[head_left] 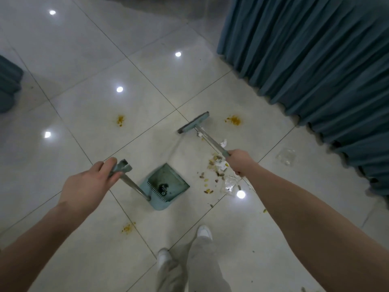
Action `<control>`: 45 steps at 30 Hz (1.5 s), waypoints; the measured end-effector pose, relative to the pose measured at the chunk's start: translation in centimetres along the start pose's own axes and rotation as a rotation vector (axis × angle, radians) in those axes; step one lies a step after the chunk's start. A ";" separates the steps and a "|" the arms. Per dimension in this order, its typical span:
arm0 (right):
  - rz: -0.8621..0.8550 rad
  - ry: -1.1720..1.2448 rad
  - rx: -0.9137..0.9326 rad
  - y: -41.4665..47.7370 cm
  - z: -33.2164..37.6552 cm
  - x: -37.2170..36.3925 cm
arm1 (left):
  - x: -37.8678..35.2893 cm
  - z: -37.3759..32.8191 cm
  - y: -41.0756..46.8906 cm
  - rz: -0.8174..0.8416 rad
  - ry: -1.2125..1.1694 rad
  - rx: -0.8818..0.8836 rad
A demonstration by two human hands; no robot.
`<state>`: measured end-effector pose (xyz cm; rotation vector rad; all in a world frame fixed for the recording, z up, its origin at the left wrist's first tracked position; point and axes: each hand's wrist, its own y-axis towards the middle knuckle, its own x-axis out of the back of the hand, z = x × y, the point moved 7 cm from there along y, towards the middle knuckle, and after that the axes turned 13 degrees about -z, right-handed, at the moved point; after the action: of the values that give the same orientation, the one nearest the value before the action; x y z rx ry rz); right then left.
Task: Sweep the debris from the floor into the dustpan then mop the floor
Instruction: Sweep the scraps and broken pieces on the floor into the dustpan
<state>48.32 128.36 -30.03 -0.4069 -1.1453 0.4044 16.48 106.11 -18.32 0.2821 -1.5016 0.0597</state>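
Left hand [88,183] gripping the dustpan [166,185] handle, pan standing on the tiled floor [84,60] just right of it, right hand [240,162] closed round the broom [194,123] shaft, broom head beyond, debris pile [216,167] beside that hand, between pan and teal curtain [315,60].

In the teal plastic dustpan [175,175], a small dark object [163,188] is too small to identify; the blue pleated curtain [315,60] is cut off by the top and right edges.

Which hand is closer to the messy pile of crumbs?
Right. The right hand, gripping the broom handle, is just beside the pile; the left hand holds the dustpan handle, beyond the dustpan.
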 end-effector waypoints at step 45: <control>0.041 -0.141 -0.084 -32.0 -11.2 -6.7 | 3.1 0.9 -17.2 0.034 -0.082 -0.212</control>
<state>59.52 96.41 -23.16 -0.4822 -1.2960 0.4267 19.55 88.84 -17.75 0.0896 -1.5794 -0.0844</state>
